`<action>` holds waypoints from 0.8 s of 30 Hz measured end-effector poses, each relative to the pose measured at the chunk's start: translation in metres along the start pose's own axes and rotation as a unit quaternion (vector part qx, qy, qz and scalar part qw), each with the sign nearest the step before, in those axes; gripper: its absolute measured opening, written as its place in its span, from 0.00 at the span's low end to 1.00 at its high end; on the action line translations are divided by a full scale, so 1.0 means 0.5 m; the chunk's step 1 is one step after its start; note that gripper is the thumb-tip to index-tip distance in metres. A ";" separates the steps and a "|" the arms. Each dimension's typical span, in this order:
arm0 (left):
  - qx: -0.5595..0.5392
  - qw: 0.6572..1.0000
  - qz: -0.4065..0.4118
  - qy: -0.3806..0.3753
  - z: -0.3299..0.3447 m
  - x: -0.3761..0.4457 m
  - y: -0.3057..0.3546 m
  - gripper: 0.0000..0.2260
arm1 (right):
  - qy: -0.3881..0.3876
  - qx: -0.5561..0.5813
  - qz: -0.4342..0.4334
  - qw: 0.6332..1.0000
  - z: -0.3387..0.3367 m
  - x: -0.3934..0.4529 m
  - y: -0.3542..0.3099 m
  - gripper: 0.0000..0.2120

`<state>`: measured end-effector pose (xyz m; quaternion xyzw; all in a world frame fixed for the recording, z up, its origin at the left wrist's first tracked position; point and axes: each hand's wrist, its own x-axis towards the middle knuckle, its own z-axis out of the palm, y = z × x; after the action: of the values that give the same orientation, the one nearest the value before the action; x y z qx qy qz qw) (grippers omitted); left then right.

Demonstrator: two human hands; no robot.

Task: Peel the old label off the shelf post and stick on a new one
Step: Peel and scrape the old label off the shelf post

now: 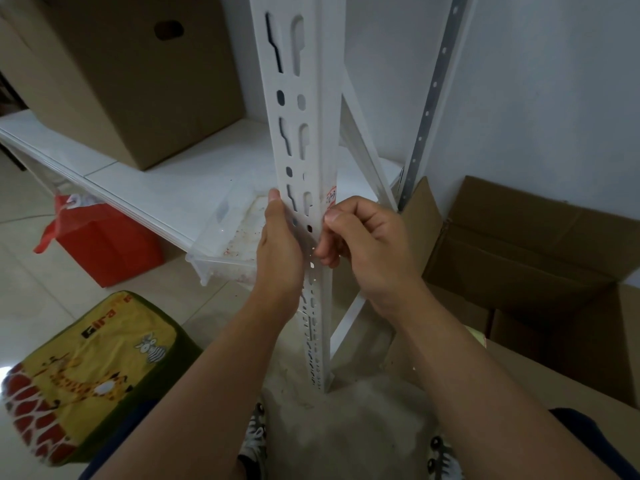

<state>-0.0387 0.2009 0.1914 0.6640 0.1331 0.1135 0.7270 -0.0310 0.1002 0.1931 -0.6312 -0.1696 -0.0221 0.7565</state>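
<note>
A white slotted shelf post (304, 109) stands upright in the middle of the view. A small white label with red print (331, 196) sticks to its right face, just above my right hand. My left hand (278, 251) grips the post's left edge, thumb up along it. My right hand (367, 244) is curled against the post's right face, with thumb and fingertips pressed at the label's lower edge. Whether the label's corner is lifted is hidden by the fingers.
A white shelf board (180, 174) carries a brown cardboard box (131, 77) and a clear plastic tray (225, 237). A red bag (104, 244) and a yellow cushion stool (90, 375) are on the floor at left. Open cardboard boxes (519, 258) stand at right.
</note>
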 end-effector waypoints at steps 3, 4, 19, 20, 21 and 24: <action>-0.003 1.000 0.000 -0.001 -0.001 0.001 -0.002 0.26 | 0.011 0.009 0.004 1.000 0.003 -0.001 0.000 0.10; 0.000 1.000 0.001 -0.002 -0.001 0.000 -0.001 0.27 | 0.011 0.024 0.005 1.000 0.003 -0.002 0.002 0.10; 0.011 1.000 0.013 0.003 -0.003 0.000 0.000 0.27 | 0.027 0.056 0.032 0.998 0.006 -0.003 -0.002 0.11; 0.010 1.000 0.015 0.001 -0.002 -0.002 0.000 0.28 | 0.024 0.071 0.031 0.997 0.007 -0.004 0.000 0.12; 0.008 1.000 0.016 -0.001 -0.003 -0.001 -0.002 0.28 | 0.019 0.082 0.029 0.996 0.007 -0.006 0.002 0.12; -0.008 1.000 0.001 0.006 -0.002 0.002 -0.004 0.25 | 0.010 0.068 0.018 0.997 0.006 -0.007 0.005 0.12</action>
<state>-0.0383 0.2021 0.1896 0.6579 0.1358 0.1195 0.7310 -0.0342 0.1032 0.1904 -0.5808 -0.1521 -0.0033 0.7997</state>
